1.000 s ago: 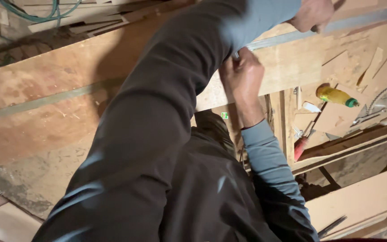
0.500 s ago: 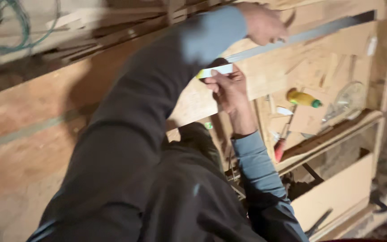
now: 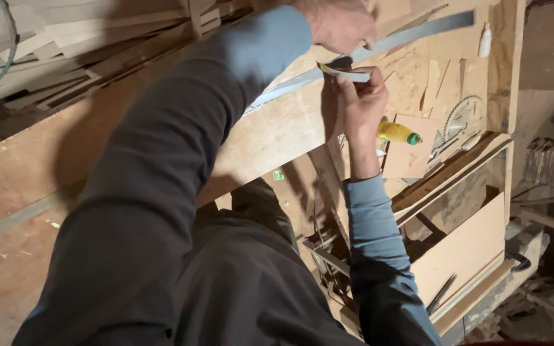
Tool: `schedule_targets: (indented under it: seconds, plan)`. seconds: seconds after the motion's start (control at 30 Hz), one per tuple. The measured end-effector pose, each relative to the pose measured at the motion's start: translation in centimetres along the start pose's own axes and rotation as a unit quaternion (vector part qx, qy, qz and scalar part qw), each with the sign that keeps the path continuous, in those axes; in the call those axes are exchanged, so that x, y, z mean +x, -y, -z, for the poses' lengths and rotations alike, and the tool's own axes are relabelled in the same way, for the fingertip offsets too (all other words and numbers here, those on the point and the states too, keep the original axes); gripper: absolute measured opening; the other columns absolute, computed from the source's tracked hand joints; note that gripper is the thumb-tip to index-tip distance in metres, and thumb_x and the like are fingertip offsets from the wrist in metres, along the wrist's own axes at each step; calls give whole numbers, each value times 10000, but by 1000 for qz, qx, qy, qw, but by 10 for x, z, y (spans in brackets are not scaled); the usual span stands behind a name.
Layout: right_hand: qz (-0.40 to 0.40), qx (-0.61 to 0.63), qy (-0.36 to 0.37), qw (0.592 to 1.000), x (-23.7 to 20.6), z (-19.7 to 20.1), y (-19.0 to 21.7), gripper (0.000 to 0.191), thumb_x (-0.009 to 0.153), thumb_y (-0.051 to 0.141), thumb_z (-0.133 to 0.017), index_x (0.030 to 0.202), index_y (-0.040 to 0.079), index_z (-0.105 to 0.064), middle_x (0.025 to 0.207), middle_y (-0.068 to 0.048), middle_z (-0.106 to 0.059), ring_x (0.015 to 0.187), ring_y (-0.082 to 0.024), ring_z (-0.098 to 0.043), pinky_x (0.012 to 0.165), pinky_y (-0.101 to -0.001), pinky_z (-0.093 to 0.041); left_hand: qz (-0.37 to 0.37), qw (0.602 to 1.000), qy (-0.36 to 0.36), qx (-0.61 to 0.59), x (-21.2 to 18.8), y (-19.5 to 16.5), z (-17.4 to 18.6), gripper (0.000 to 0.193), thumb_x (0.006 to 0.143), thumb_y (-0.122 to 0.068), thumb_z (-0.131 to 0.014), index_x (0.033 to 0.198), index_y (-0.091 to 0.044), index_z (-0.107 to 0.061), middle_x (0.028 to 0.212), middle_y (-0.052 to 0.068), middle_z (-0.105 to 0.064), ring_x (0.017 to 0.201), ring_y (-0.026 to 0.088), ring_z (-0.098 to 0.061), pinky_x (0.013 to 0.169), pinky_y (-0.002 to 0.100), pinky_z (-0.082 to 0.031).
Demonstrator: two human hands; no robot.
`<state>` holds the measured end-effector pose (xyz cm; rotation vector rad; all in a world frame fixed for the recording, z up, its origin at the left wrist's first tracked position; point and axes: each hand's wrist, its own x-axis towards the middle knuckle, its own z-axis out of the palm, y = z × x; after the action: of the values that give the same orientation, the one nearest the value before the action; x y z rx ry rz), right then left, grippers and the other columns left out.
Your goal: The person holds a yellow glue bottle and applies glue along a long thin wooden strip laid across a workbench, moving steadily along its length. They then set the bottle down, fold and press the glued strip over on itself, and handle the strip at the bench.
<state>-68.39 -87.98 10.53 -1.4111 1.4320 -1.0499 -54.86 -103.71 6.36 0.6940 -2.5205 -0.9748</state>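
Crowding the right hand, fingers pinching a pencil: yellow bottle, saw blade.

Left hand cut off by the top edge, metal rule partly hidden under it, yellow bottle half covered by the right hand, saw blade partly hidden.

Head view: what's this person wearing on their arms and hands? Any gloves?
No gloves: the left hand and the right hand are both bare. Each arm has a light blue long sleeve reaching the wrist, its cuff snug. A dark, loose outer layer covers the upper arms and body. No watch or rings show.
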Motion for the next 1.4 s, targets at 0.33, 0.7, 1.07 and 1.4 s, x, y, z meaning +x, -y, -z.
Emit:
schedule_targets:
  seconds: [0.33,0.7,1.07,1.4]
  plan:
    - [295,-407,106,858,-59,-70,46,297,765,13,-761,1049,4,-675,968,-178,-682,873,-370,-644,765,-469,-498,-67,998,-8,-9,13,19,-12,390,837,-3,-595,1181,-74,-763,1085,192,-725,981,361,-685,843,463,-538]
    - [175,-397,12,901,-23,-46,32,114,979,47,-718,1081,18,-677,935,-189,-692,849,-373,-669,749,-460,-537,-62,995,-80,-22,27,34,-45,397,840,-9,-617,1191,-107,-774,1106,159,-736,958,341,-699,789,431,-542]
    - [-7,-276,-36,960,-35,-75,64,192,1054,201,-667,978,25,-666,814,-160,-736,693,-255,-703,647,-366,-551,-77,993,-85,-32,25,36,-50,487,774,32,-573,1202,-92,-772,1043,163,-754,838,318,-701,701,440,-553]
    - [171,-194,74,963,-106,-148,44,28,917,26,-675,938,34,-659,806,-155,-648,697,-323,-644,634,-403,-531,-214,963,-163,11,8,14,-32,232,801,22,-610,992,-26,-732,872,185,-693,727,317,-645,595,454,-478]
